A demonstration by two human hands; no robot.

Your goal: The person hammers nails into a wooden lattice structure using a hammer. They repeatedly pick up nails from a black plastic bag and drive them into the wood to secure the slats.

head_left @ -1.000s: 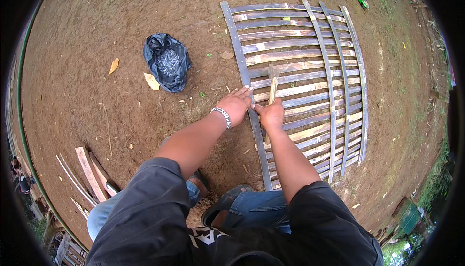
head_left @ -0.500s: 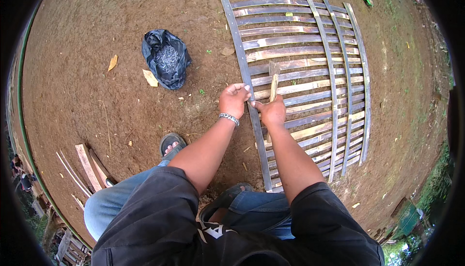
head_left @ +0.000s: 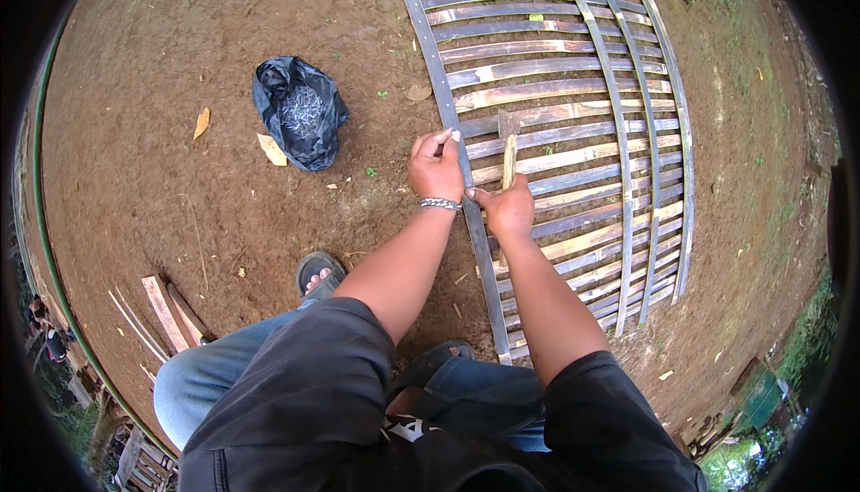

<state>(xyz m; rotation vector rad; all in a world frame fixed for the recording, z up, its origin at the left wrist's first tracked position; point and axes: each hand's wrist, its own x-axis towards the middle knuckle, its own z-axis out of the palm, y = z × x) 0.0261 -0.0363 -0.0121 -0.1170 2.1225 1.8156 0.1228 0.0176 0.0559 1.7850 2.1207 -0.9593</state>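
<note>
A slatted bamboo panel [head_left: 558, 92] lies on the ground, its long left edge strip [head_left: 432, 55] running away from me. My left hand [head_left: 436, 166] is over that strip, thumb and fingers pinched together; whatever they hold is too small to make out. Just nearer and to the right, my right hand [head_left: 509, 210] is wrapped round a hammer [head_left: 510, 159] with a pale wooden handle. The hammer's head points away from me over the slats. My right thumb rests against the edge strip, close to my left wrist.
A black plastic bag [head_left: 332, 116] of loose nails [head_left: 303, 110] stands open on the bare soil, left of the panel. Pieces of wood [head_left: 167, 311] lie beside my left knee. A green hose [head_left: 45, 223] curves along the far left. Dry leaves [head_left: 272, 150] lie near the bag.
My left hand has moved a little farther away along the edge strip, its fingers still pinched. My right hand keeps its hold on the hammer in nearly the same place.
</note>
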